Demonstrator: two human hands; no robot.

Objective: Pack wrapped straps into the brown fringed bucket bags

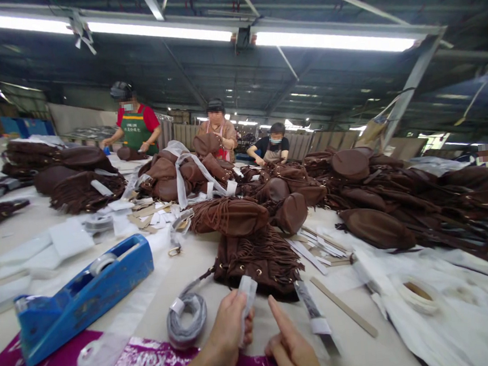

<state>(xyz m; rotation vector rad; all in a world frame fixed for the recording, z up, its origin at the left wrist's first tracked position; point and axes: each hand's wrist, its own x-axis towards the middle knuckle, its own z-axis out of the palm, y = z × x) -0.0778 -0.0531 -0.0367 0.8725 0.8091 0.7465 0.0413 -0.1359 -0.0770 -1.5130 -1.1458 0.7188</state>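
My left hand (227, 332) is closed on a small clear plastic strip (246, 297) that stands up between thumb and fingers. My right hand (291, 347) is just to its right, index finger stretched toward the strip, the other fingers curled, holding nothing I can see. Straight ahead lies a brown fringed suede bag (257, 259). A coiled grey wrapped strap (186, 320) rests left of my left hand. A dark wrapped strip (315, 313) lies to the right of my right hand.
A blue tape dispenser (81, 297) sits at the left on the table (199, 255). Piles of brown bags (399, 198) cover the middle and right. White paper sheets (429, 298) and a tape roll (418, 292) lie at right. Three people work at the far side.
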